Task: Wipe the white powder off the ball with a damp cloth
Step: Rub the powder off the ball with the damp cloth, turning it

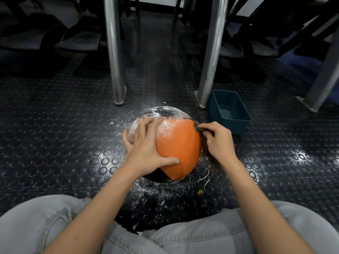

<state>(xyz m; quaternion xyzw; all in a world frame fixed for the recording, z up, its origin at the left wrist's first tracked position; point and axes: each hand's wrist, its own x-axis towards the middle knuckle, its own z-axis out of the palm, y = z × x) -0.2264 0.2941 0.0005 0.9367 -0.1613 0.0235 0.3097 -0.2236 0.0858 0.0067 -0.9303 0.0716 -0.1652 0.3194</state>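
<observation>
Ball [180, 143], head view: where does it lie, and what holds it? (Student)

On the studded floor [73, 125], just in front of the person's knees [45, 217] and near two steel legs [114, 61]. The left hand [146, 145] lies spread over its left side, fingers extended, thumb on the near orange panel, pressing rather than clutching. (Tutor)

And the right hand [218, 140]? (Student)

It pinches a bunched dark cloth [199, 132] between thumb and curled fingers, against the ball's right flank. The near orange panel looks wiped. White powder [159, 114] coats the far top and left shoulder, partly under the left fingers. (Tutor)

How should the stroke be made? (Student)

Judging from this frame: draw the cloth from the clean panel toward the dusted far side in overlapping passes, so powder is not dragged back. Keep the left palm firm, since a ball likely rolls under sideways pressure. That hand covers powder, so the ball wants turning and the hand re-seating on a cleaned area. (Tutor)

Any hazards? (Student)

On the floor, spilt powder [156, 187] rings the ball; rolling through it would probably re-soil the surface. A blue tub [233, 125] stands just right of the ball, beside one steel leg; whether it holds water cannot be told. The pebbled skin likely traps powder, so a fresh fold of cloth and firm pressure seem advisable. (Tutor)
</observation>
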